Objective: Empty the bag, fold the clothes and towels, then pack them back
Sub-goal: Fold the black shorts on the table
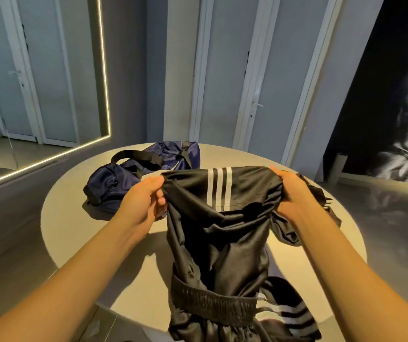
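Observation:
I hold up black shorts (225, 233) with three white stripes above a round table (74, 233). My left hand (146, 196) pinches the left end of the raised hem, and my right hand (289, 193) grips the right end. The elastic waistband hangs down near the table's front edge. A navy duffel bag (136, 176) with black straps lies collapsed on the far left part of the table, behind my left hand. More black striped fabric (294, 314) lies under the shorts at the front right.
A mirror with a lit edge (104, 77) leans on the left wall. White-framed doors (252, 82) stand behind the table. A large dark poster (395, 95) fills the right wall. Grey floor surrounds the table.

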`<control>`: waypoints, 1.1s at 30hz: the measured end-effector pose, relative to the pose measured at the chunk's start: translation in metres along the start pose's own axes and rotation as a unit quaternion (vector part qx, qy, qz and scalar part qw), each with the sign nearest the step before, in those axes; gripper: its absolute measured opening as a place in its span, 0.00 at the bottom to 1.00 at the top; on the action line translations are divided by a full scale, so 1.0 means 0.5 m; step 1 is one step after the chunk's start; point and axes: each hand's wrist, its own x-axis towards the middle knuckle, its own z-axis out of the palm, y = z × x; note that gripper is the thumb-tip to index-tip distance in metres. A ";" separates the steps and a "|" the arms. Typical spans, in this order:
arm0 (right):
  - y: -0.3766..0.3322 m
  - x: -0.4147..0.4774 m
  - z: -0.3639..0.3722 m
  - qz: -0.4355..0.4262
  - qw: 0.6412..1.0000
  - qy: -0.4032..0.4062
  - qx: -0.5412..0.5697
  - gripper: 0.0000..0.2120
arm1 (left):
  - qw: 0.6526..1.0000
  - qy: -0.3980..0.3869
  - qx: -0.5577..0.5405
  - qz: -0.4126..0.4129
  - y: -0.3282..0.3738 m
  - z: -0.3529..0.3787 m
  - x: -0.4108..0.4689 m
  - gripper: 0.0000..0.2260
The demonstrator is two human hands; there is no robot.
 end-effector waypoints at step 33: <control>0.015 0.054 -0.033 -0.057 0.984 -0.013 -0.165 0.11 | 0.765 -0.040 0.509 0.393 -0.244 -0.049 -0.093 0.04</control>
